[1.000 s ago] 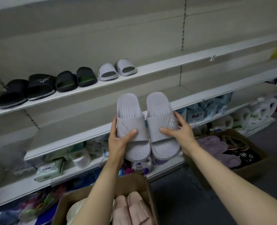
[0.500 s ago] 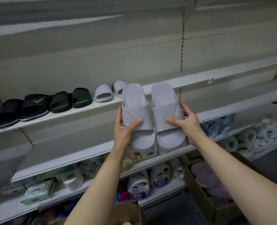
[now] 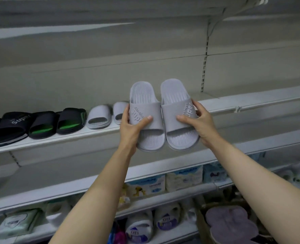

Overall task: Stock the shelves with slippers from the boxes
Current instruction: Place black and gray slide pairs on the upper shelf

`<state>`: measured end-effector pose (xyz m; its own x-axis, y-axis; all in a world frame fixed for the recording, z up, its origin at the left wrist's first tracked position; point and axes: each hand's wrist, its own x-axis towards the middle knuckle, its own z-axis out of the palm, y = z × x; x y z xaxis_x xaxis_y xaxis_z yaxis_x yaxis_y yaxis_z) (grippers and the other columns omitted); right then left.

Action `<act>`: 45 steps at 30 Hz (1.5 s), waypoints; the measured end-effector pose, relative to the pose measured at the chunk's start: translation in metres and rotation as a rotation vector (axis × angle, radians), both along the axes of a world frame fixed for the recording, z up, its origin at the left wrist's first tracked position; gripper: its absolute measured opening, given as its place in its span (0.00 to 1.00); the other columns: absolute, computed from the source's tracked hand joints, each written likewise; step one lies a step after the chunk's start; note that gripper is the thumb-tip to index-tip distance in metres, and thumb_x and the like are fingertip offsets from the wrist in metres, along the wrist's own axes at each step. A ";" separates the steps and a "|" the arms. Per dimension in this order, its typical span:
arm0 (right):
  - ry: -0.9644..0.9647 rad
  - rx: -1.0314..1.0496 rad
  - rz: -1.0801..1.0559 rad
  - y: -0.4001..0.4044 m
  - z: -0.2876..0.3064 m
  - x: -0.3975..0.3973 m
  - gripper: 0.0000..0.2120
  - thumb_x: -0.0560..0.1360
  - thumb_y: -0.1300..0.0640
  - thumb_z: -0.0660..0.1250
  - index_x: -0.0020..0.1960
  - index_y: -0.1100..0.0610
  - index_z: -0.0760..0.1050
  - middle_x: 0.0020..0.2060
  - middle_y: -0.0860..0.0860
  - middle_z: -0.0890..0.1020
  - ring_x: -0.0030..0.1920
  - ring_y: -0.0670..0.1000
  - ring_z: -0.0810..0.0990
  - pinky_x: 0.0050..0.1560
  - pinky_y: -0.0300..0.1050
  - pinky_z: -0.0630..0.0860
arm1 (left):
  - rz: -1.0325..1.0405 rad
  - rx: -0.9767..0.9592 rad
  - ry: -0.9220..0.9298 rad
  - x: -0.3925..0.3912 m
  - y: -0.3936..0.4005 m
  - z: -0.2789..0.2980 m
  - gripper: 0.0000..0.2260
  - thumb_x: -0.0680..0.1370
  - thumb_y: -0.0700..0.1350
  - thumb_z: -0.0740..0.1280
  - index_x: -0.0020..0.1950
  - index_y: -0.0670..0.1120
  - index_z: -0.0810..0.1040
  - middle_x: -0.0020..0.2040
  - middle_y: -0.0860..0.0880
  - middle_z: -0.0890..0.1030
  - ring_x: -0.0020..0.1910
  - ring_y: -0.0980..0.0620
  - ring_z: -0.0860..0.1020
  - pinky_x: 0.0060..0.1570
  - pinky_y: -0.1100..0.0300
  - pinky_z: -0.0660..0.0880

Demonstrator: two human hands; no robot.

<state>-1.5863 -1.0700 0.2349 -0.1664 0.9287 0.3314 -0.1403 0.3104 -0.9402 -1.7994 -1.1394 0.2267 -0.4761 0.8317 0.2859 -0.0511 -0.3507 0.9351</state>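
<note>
I hold a pair of light grey slippers side by side, toes up, in front of the white slipper shelf (image 3: 251, 103). My left hand (image 3: 131, 128) grips the left grey slipper (image 3: 146, 106) by its strap. My right hand (image 3: 201, 123) grips the right grey slipper (image 3: 176, 101) the same way. Both slippers hang at the shelf's height, just right of a matching grey pair (image 3: 100, 117) that stands on it. Further left on the shelf stand black slippers with green insoles (image 3: 57, 124) and a black pair marked "Super" (image 3: 10, 126).
The shelf runs bare to the right of the held pair. An empty shelf (image 3: 93, 180) lies below, then shelves of wipes packs (image 3: 183, 178) and detergent bottles (image 3: 140, 226). A cardboard box (image 3: 202, 224) with purple fluffy slippers (image 3: 231, 224) sits at the bottom right.
Both hands have lifted the grey pair up from above the lower shelves to the level of the slipper shelf. The view has tilted upward, so the near box has dropped out of sight.
</note>
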 end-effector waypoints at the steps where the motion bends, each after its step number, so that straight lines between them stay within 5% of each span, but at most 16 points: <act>1: 0.004 -0.008 0.004 0.015 0.000 0.002 0.42 0.63 0.58 0.81 0.73 0.52 0.68 0.58 0.51 0.81 0.53 0.49 0.83 0.48 0.42 0.81 | 0.014 -0.008 0.007 0.002 0.013 0.002 0.40 0.70 0.40 0.78 0.78 0.53 0.63 0.60 0.61 0.76 0.55 0.62 0.79 0.49 0.65 0.80; 4: 0.006 -0.038 0.031 0.059 0.004 0.005 0.42 0.62 0.57 0.81 0.73 0.52 0.68 0.57 0.50 0.82 0.52 0.49 0.83 0.48 0.43 0.81 | 0.049 -0.023 0.008 0.007 0.052 0.003 0.40 0.69 0.43 0.80 0.77 0.53 0.64 0.64 0.55 0.78 0.59 0.55 0.80 0.55 0.57 0.81; 9: 0.005 -0.097 0.117 0.117 0.008 -0.002 0.35 0.64 0.61 0.80 0.67 0.50 0.71 0.54 0.48 0.82 0.51 0.51 0.84 0.49 0.49 0.82 | 0.117 -0.050 0.044 0.008 0.101 0.003 0.35 0.70 0.44 0.79 0.74 0.53 0.68 0.59 0.55 0.80 0.54 0.56 0.82 0.46 0.62 0.81; 17: -0.086 -0.211 0.180 0.168 0.006 -0.018 0.21 0.67 0.57 0.78 0.57 0.52 0.75 0.49 0.50 0.84 0.47 0.52 0.84 0.44 0.45 0.81 | 0.185 -0.234 0.150 -0.010 0.140 -0.001 0.32 0.68 0.57 0.79 0.68 0.53 0.74 0.58 0.52 0.82 0.54 0.49 0.82 0.56 0.47 0.81; 23: -0.198 -0.214 0.120 0.189 -0.001 -0.031 0.28 0.65 0.46 0.78 0.62 0.54 0.78 0.53 0.52 0.84 0.49 0.53 0.84 0.52 0.51 0.81 | 0.246 -0.395 0.321 -0.016 0.148 0.003 0.31 0.70 0.62 0.75 0.67 0.49 0.74 0.61 0.49 0.80 0.57 0.47 0.79 0.59 0.47 0.78; 27: -0.428 0.004 -0.071 0.182 -0.008 -0.032 0.28 0.68 0.41 0.74 0.63 0.55 0.77 0.55 0.51 0.82 0.57 0.55 0.79 0.59 0.51 0.76 | 0.341 -0.456 0.553 -0.011 0.152 0.005 0.26 0.74 0.61 0.71 0.63 0.44 0.76 0.59 0.45 0.81 0.56 0.43 0.78 0.57 0.48 0.76; 33: -0.848 0.264 -0.174 0.171 -0.009 -0.046 0.46 0.63 0.29 0.70 0.76 0.44 0.60 0.70 0.51 0.69 0.68 0.59 0.69 0.63 0.55 0.72 | 0.470 -0.528 0.755 0.009 0.159 0.009 0.38 0.63 0.70 0.66 0.62 0.44 0.72 0.63 0.43 0.77 0.62 0.38 0.75 0.59 0.44 0.73; 38: -0.880 0.234 -0.160 0.185 -0.005 -0.053 0.46 0.64 0.30 0.70 0.76 0.45 0.60 0.71 0.51 0.68 0.69 0.58 0.69 0.63 0.53 0.71 | 0.474 -0.565 0.779 0.000 0.171 0.013 0.33 0.70 0.64 0.71 0.66 0.43 0.71 0.67 0.41 0.76 0.64 0.38 0.74 0.60 0.47 0.73; 45: -0.868 0.245 -0.164 0.201 -0.006 -0.065 0.47 0.61 0.29 0.72 0.75 0.45 0.62 0.70 0.50 0.70 0.67 0.58 0.71 0.63 0.53 0.73 | 0.470 -0.596 0.820 -0.011 0.183 0.018 0.39 0.73 0.62 0.71 0.76 0.41 0.63 0.71 0.39 0.72 0.69 0.39 0.71 0.65 0.49 0.69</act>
